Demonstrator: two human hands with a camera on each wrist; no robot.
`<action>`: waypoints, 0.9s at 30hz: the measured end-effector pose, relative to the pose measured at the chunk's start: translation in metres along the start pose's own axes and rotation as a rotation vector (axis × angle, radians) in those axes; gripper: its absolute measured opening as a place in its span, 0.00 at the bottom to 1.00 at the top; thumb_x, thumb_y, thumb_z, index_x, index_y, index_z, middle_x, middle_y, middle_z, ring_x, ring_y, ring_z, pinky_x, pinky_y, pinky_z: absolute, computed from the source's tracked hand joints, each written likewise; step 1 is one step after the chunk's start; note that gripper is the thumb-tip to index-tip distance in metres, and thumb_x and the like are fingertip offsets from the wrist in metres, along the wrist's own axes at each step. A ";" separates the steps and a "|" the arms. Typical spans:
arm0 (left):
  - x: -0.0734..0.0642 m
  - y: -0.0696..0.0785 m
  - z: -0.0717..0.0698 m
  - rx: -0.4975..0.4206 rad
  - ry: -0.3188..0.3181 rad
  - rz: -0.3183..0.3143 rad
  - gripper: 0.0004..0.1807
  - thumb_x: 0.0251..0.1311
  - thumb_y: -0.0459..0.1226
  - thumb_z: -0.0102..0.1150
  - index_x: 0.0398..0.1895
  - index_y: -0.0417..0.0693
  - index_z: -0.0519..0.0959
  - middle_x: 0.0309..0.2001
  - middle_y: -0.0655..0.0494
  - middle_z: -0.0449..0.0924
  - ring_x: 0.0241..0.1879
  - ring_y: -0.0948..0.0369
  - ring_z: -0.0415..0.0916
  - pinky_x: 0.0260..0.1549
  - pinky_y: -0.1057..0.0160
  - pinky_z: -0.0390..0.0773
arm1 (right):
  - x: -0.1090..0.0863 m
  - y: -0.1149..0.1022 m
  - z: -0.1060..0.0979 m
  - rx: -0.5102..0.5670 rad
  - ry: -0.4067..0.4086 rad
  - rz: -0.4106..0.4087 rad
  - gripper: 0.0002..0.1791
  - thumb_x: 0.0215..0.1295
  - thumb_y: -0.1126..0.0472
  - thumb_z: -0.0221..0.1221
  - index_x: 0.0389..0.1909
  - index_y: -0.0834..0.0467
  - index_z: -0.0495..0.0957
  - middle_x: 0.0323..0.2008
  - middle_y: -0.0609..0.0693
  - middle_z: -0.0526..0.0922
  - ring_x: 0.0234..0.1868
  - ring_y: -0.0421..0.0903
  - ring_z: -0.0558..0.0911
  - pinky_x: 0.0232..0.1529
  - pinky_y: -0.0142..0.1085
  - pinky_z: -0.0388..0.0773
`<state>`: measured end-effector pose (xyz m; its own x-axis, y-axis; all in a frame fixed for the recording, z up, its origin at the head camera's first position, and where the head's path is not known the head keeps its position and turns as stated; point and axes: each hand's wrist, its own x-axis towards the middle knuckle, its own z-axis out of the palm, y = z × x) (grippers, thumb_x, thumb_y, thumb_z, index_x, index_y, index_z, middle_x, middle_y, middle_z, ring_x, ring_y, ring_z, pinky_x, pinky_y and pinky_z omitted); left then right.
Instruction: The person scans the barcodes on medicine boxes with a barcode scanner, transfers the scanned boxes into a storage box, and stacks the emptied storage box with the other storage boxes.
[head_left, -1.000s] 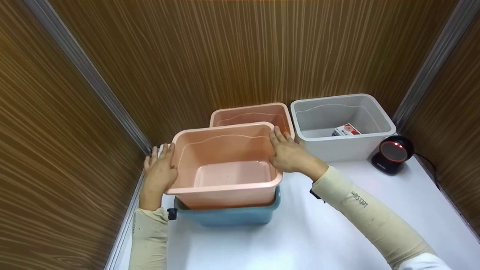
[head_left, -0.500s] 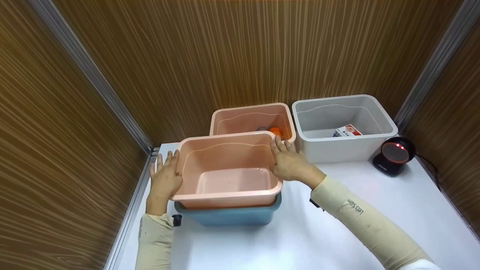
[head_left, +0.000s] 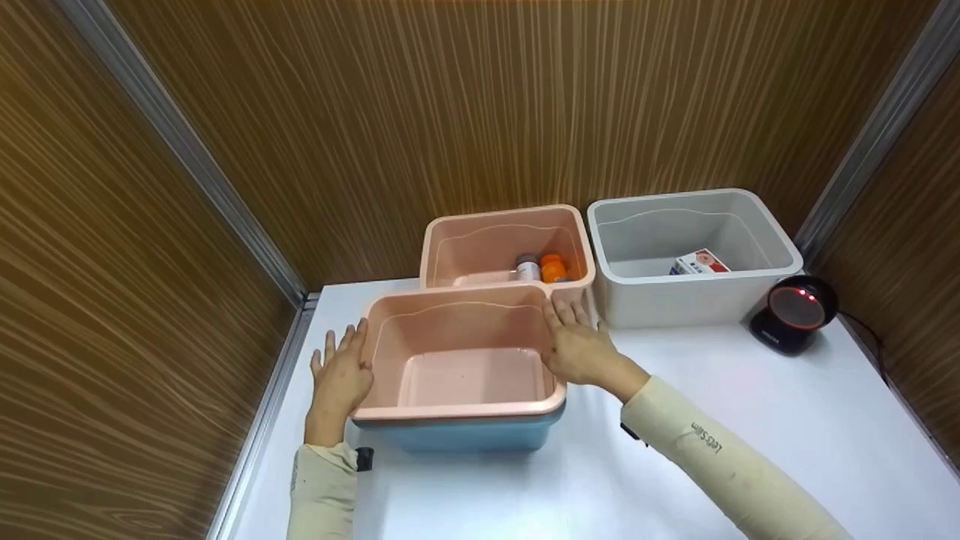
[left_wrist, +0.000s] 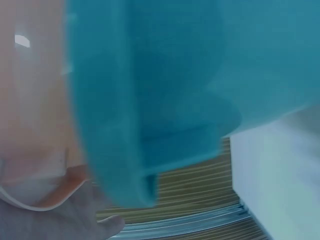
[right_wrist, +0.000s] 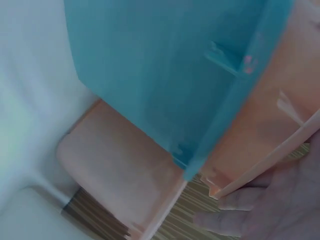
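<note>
A pink plastic bin sits nested inside a blue bin on the white table, its rim just above the blue one. My left hand lies against the left end of the pink rim, fingers straight and spread. Across from it, my right hand presses on the right end of the rim with extended fingers. Both wrist views show the blue bin from the side. In the right wrist view, the right hand touches the pink rim above the blue bin.
Behind stands another pink bin with an orange bottle and a grey-capped white bottle. A grey bin to its right holds a small box. A black scanner stands at right; wood-grain panels enclose the table.
The pink bin has sunk lower into the blue bin and come nearer, both hands moving down with it. The bottles in the rear pink bin have come into view.
</note>
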<state>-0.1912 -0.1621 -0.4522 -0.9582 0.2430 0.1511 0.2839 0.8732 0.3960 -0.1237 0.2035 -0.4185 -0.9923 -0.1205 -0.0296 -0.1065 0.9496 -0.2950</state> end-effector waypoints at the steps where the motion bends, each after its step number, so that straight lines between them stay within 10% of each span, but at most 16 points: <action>1: -0.001 0.000 0.003 -0.015 -0.001 -0.003 0.37 0.59 0.31 0.47 0.74 0.49 0.53 0.70 0.40 0.55 0.70 0.38 0.38 0.61 0.35 0.36 | -0.001 0.002 0.004 0.000 0.008 0.000 0.43 0.63 0.50 0.52 0.74 0.62 0.45 0.74 0.59 0.42 0.70 0.64 0.45 0.56 0.71 0.46; 13: 0.012 0.000 0.026 -0.163 -0.019 -0.038 0.37 0.61 0.31 0.45 0.75 0.54 0.50 0.67 0.42 0.62 0.64 0.40 0.58 0.58 0.38 0.55 | -0.003 0.014 0.025 0.072 0.079 0.053 0.42 0.63 0.53 0.49 0.74 0.61 0.43 0.74 0.56 0.41 0.71 0.63 0.45 0.55 0.71 0.50; 27: 0.011 -0.018 0.014 -0.254 -0.051 -0.104 0.38 0.62 0.31 0.41 0.75 0.60 0.47 0.70 0.44 0.55 0.62 0.43 0.61 0.52 0.41 0.65 | 0.006 -0.001 0.031 0.143 0.082 0.035 0.43 0.63 0.52 0.51 0.74 0.60 0.42 0.74 0.55 0.39 0.72 0.60 0.42 0.57 0.69 0.49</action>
<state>-0.2076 -0.1694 -0.4709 -0.9814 0.1842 0.0545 0.1777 0.7625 0.6221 -0.1272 0.1933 -0.4482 -0.9977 -0.0584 0.0345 -0.0675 0.9014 -0.4278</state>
